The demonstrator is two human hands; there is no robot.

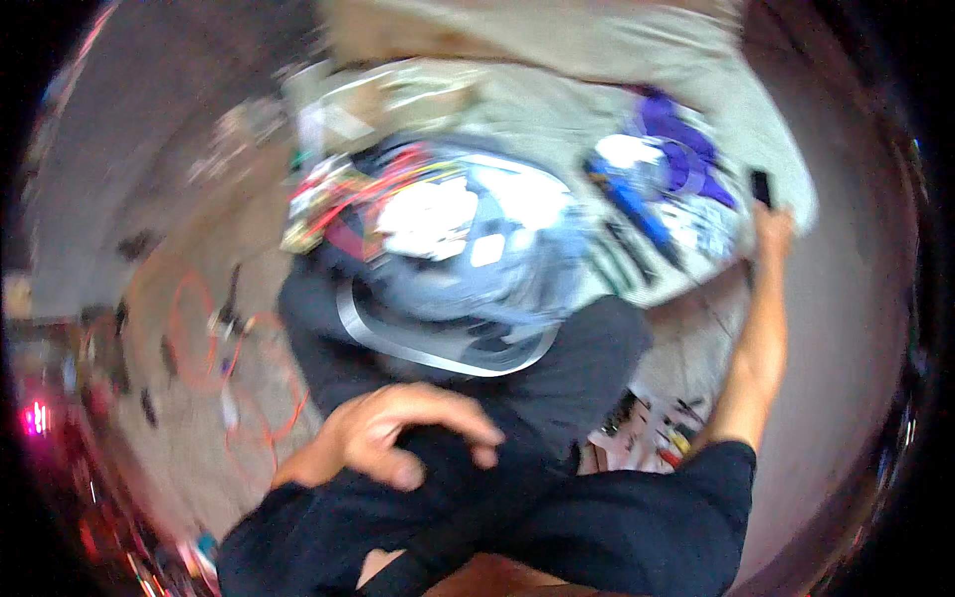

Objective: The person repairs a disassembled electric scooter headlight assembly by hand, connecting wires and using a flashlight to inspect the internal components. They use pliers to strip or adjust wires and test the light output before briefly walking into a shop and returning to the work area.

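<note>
My left hand (408, 430) hovers over my lap with its thumb and fingers apart and loosely curved, nothing in it. Stretched far out to the right, my right hand (774, 227) grips the near end of a small black phone (761, 187) at the edge of the pale couch. Between my knees sits a blurred grey container or bag with a pale rim (428, 355). Red and yellow cables (373, 194) lie over its left part, and white pieces (428, 217) lie on top. Motion blur hides finer detail.
On the couch (557, 109) lie a purple cloth-like thing (681, 139), a long blue thing (637, 214) and dark slim tools (627, 249). An orange cord (288, 423) loops over the floor at left. Small tools and parts (676, 433) lie on the floor by my right arm.
</note>
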